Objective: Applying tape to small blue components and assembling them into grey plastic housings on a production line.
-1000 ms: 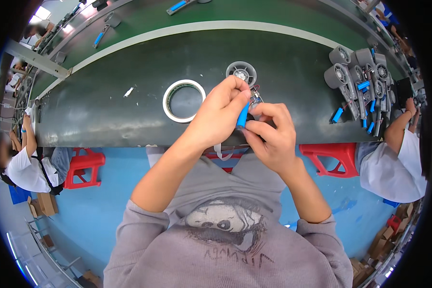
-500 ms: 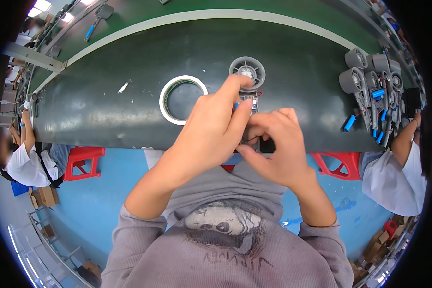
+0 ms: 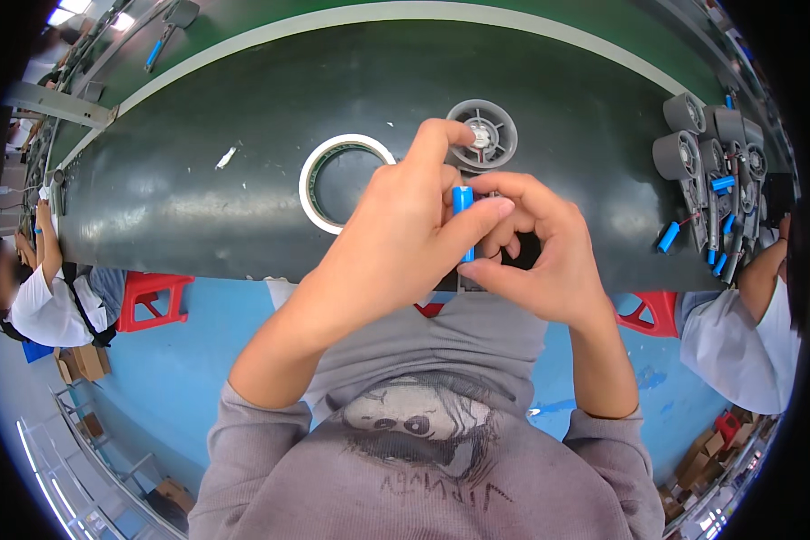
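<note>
A blue cylindrical battery [image 3: 462, 200] stands out between my two hands, over the handle of a grey handheld fan. My left hand [image 3: 396, 220] presses its thumb across the battery, while its index finger reaches forward to the round fan head [image 3: 484, 139]. From the other side my right hand [image 3: 549, 247] curls in, its thumb at the battery's near end and its index finger close to the far end. Most of the fan's handle is hidden beneath my fingers.
A white-rimmed ring [image 3: 313, 184] lies left of my hands on the dark table [image 3: 180, 216]. Several grey fans [image 3: 677, 155] with blue batteries are piled at the right. Seated people are at both sides, and a red stool [image 3: 153, 300] stands at the left.
The blue battery, mostly covered before, now shows between my hands. My right hand has shifted slightly up and right, and the fan sits a little farther right in view.
</note>
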Available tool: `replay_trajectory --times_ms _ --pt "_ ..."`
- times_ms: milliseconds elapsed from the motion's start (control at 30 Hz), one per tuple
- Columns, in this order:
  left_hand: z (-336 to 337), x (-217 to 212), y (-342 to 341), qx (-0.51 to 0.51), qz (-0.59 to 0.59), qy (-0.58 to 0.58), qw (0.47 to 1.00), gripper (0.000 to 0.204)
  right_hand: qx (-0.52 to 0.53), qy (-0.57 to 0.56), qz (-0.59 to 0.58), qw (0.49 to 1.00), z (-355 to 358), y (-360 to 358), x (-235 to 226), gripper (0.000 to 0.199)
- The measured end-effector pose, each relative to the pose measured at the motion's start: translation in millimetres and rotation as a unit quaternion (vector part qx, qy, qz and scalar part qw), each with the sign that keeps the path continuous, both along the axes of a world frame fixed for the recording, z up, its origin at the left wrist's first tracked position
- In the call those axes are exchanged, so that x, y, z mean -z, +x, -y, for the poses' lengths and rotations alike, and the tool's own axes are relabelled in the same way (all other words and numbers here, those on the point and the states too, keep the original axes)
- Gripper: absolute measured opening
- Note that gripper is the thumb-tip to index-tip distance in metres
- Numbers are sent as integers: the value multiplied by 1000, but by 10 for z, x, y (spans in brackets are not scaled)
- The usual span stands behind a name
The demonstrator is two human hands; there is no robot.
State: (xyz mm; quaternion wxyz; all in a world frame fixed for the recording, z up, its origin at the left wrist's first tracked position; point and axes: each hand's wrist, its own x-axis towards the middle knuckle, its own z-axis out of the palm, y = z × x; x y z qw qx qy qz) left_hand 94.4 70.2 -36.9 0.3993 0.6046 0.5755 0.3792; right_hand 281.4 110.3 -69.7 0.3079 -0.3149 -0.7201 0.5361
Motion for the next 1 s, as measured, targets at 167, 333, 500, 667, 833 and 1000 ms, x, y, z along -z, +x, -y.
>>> replay_trajectory --times_ms 167,333,500,667,833,1000 --pt "169 -82 -118 -49 28 5 998 36 10 -51 -62 997 21 -35 172 61" --pt "473 117 -515 -73 -193 189 960 33 -14 32 -104 994 -27 -3 280 65" --pt "642 285 -575 -67 -342 149 925 28 -24 24 -107 994 -60 -27 278 67" --pt "780 303 -652 -46 -215 143 965 17 -27 45 -97 994 -78 -15 297 68" --pt "753 272 -587 -22 -187 178 966 16 -28 91 -119 988 -106 -29 288 69" --pt "714 234 -548 -5 -204 179 963 15 -21 109 -94 989 -78 -40 312 68"
